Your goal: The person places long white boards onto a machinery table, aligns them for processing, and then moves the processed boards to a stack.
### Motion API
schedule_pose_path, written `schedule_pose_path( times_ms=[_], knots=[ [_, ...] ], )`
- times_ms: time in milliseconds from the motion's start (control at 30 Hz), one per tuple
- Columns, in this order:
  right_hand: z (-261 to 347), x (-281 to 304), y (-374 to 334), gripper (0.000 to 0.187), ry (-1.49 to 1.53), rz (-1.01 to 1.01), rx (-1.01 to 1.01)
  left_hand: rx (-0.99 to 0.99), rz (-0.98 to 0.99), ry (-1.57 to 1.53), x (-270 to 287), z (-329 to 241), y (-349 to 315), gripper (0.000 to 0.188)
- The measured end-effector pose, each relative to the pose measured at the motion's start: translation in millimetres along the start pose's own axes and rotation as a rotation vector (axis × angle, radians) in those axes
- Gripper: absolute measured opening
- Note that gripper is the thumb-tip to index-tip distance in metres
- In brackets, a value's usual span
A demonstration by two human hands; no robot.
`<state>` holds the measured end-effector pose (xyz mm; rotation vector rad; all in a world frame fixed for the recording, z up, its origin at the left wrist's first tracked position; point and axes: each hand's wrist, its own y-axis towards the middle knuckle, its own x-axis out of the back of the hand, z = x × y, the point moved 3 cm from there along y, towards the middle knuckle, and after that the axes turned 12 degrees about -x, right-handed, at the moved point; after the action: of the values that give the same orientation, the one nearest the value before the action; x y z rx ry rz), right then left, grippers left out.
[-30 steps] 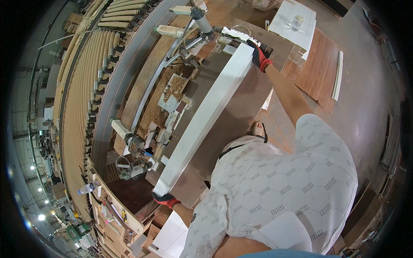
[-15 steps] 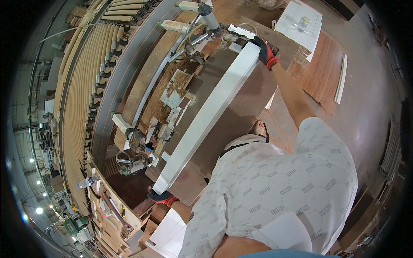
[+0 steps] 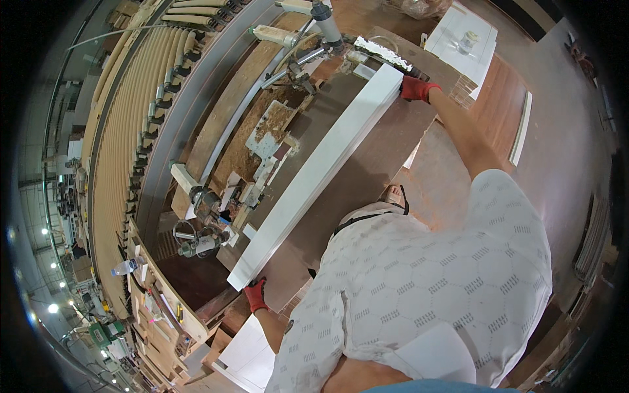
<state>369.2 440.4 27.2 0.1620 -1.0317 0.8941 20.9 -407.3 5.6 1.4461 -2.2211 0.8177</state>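
A long white board point(image 3: 318, 177) lies slantwise across the brown work surface point(image 3: 367, 157) in front of me, seen from above. My right hand point(image 3: 418, 89), in a red glove, is against its far end; the fingers are hidden there. Near the lower left end is my left hand point(image 3: 256, 296), in a red glove with a dark palm. It touches or almost touches the board's near-side edge, thumb and fingers apart. Small white blocks point(image 3: 249, 230) show at the board's far side, with another white block point(image 3: 363, 71) by its upper end.
Clamp-like machine arms with cylinders point(image 3: 327, 27) stand beyond the board, above a sawdust-strewn bed point(image 3: 270, 124). A wooden bench point(image 3: 157, 281) with tools and a bottle point(image 3: 124, 267) is at left. White panels point(image 3: 462, 42) and reddish boards point(image 3: 501, 98) lie at right.
Both hands have shifted from wrapping round the board's ends to its near side. The left hand has moved slightly lower and its fingers have come off the end. The board has hardly moved.
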Motion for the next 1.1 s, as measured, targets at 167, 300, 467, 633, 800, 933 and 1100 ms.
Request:
schedule_pose_path(
  times_ms=[167, 300, 467, 633, 800, 933, 1100],
  knots=[
    [-11.6, -22.5, 30.0, 0.059, -0.026, -0.043, 0.041, -0.36, -0.143, 0.058, 33.6, 56.2, 22.7, 0.058],
    [-20.3, -30.8, 9.4, 0.08, 0.071, 0.198, 0.077, -0.308, -0.107, -0.088, 17.7, 63.9, 43.4, 0.073],
    [7.7, -30.3, -27.5, 0.088, 0.007, 0.208, 0.076, -0.27, -0.049, -0.135, 28.4, 61.2, 42.3, 0.072],
    [15.9, -26.8, 5.8, 0.08, -0.059, 0.157, 0.202, -0.409, -0.092, 0.08, 55.6, 86.3, 40.6, 0.071],
    [-6.1, -30.4, -14.0, 0.081, -0.015, 0.249, -0.011, -0.112, -0.006, -0.072, 19.2, 38.0, 46.7, 0.081],
    [17.4, -27.5, -17.3, 0.084, 0.027, 0.2, 0.0, -0.279, -0.004, 0.126, 39.9, 54.0, 27.9, 0.078],
    [-14.6, -33.9, -19.6, 0.095, -0.018, -0.015, 0.152, -0.319, 0.019, 0.161, 22.8, 38.6, 38.0, 0.084]
  ],
)
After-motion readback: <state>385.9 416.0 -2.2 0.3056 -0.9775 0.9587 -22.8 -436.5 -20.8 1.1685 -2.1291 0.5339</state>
